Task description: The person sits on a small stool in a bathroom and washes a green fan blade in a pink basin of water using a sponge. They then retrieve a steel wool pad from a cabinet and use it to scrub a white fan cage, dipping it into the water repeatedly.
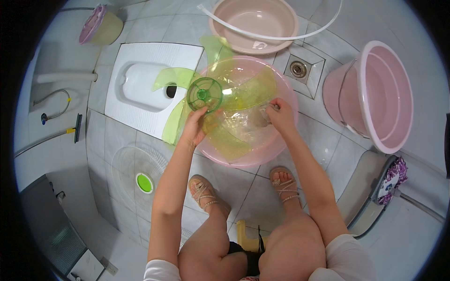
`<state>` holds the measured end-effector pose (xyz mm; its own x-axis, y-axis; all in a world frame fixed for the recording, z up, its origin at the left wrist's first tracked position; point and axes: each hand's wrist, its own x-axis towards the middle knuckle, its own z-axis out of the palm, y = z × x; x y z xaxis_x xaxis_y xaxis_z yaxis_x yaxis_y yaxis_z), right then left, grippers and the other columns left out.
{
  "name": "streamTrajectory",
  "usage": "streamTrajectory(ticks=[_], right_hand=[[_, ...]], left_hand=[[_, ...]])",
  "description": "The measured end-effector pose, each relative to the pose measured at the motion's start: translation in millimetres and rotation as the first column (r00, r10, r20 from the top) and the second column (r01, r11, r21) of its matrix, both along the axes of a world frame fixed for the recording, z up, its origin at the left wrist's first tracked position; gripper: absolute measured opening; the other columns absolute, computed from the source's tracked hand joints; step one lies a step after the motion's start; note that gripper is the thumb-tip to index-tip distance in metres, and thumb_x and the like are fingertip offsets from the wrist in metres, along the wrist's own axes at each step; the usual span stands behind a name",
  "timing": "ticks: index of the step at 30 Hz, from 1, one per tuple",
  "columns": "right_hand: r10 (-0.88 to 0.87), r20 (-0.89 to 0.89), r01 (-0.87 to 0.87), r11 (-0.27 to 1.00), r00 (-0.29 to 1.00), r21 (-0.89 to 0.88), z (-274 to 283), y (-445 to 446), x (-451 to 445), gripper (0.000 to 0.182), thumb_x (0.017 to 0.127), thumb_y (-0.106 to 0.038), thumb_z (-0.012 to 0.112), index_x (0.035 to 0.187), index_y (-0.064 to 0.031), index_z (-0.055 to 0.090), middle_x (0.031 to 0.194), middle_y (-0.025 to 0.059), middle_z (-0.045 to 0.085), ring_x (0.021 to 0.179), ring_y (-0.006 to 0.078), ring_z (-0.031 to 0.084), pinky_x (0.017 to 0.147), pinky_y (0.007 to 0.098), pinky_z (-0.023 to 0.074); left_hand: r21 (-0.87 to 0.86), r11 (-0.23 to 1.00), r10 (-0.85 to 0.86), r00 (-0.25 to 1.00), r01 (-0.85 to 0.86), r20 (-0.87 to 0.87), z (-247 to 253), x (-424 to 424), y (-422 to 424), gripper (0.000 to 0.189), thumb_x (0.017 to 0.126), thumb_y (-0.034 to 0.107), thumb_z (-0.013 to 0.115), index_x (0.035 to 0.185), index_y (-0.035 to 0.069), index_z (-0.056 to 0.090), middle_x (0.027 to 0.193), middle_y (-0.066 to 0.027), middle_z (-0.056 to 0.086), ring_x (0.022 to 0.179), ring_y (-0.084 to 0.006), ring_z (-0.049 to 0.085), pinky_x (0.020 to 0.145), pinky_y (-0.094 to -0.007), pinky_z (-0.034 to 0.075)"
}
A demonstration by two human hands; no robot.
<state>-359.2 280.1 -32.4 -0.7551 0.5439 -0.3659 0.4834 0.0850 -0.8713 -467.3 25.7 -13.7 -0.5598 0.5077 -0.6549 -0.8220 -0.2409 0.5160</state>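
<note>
A translucent green plastic fan blade, with several petal-shaped vanes around a ribbed round hub, is tilted over a pink plastic basin of water. My left hand grips it near the lower edge of the hub, at the basin's left side. Over the basin's right part, my right hand is closed on a wet, pale cloth, whose material is hard to make out. Some of the vanes reach out over the squat toilet at the left.
Left lie a white squat toilet and a fan grille. A beige basin with a hose across it is at the top. Right are a floor drain, a pink bucket and a mop bucket. A waste bin stands upper left.
</note>
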Motion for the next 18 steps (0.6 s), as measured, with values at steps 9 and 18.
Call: streamTrajectory(ticks=[9,18], right_hand=[[0.434,-0.522,-0.191,0.87,0.734,0.455,46,-51,-26,0.029,0.076,-0.006,0.069,0.102,-0.004,0.059,0.111,0.0139,0.053,0.1,0.0282,0.055,0.082,0.036,0.0461],[0.18,-0.44,-0.057,0.959,0.88,0.278,29,-60,-50,0.05,0.074,-0.004,0.063,0.122,-0.006,0.048,0.123,0.0159,0.046,0.109,0.0342,0.048,0.094,0.0429,0.0416]], left_hand=[[0.158,0.974,0.164,0.986,-0.163,0.004,27,31,12,0.048,0.09,0.012,0.054,0.134,0.001,0.038,0.133,-0.0163,0.048,0.12,-0.0291,0.049,0.101,-0.0431,0.043],[-0.182,0.977,0.051,0.945,-0.115,-0.323,54,45,10,0.047,0.089,0.007,0.054,0.133,0.002,0.038,0.128,-0.0134,0.052,0.112,-0.0314,0.055,0.093,-0.0429,0.048]])
